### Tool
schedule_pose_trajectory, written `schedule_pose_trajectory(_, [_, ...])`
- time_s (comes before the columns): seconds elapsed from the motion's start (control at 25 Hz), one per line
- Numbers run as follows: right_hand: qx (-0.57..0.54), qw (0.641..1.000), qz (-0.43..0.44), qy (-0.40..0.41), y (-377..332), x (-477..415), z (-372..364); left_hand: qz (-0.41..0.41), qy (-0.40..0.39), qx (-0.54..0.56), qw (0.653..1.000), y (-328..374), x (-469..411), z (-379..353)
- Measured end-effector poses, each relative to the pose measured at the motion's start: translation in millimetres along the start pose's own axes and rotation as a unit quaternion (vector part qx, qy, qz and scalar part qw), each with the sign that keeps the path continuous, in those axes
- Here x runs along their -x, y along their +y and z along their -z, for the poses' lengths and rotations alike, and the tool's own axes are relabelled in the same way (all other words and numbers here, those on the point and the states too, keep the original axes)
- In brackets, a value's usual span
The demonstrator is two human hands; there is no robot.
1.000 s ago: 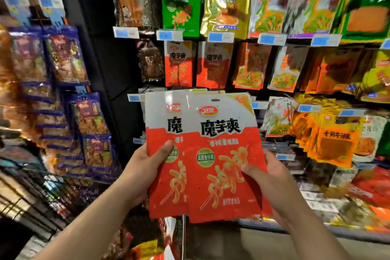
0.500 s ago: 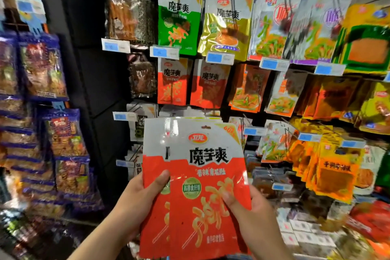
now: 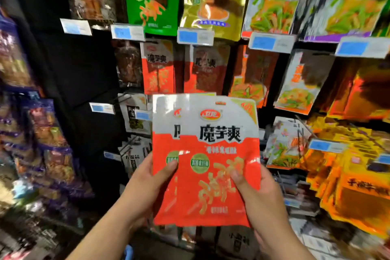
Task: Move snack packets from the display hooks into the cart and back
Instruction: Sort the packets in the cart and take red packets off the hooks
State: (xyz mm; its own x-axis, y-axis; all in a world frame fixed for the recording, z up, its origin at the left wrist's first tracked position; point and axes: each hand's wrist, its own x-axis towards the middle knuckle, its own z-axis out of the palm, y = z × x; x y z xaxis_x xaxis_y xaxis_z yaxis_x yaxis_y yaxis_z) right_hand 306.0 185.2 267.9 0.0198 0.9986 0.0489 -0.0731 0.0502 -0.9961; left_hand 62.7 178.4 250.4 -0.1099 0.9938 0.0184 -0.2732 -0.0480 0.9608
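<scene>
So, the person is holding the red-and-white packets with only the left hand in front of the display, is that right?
Not quite: the head view shows both the left hand and the right hand gripping the red-and-white packets in front of the display.

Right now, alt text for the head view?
The left hand and right hand hold two overlapping red-and-white snack packets, rear packet and front packet, upright before a display wall. A matching packet hangs just above, below a green packet and a gold packet.

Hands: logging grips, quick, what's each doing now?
Left hand: grips the red snack packets.
Right hand: grips the same packets.
</scene>
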Motion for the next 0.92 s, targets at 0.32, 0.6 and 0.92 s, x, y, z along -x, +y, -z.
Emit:
schedule_pose_trajectory(0.32, [-0.085, 0.996, -0.012, -0.025, -11, -44, 36, -0.043, 0.011, -0.037, 0.998, 25, -20, -17])
schedule_pose_trajectory(0.6, [-0.020, 0.996, -0.005, -0.087, -10, -61, 10, -0.030, 0.039, -0.012, 0.999, 25, -28, 13])
schedule_pose_trajectory(0.92, [0.066, 0.994, 0.054, -0.064, -22, -108, -69, -0.039, 0.054, -0.012, 0.998, 56, -91, 82])
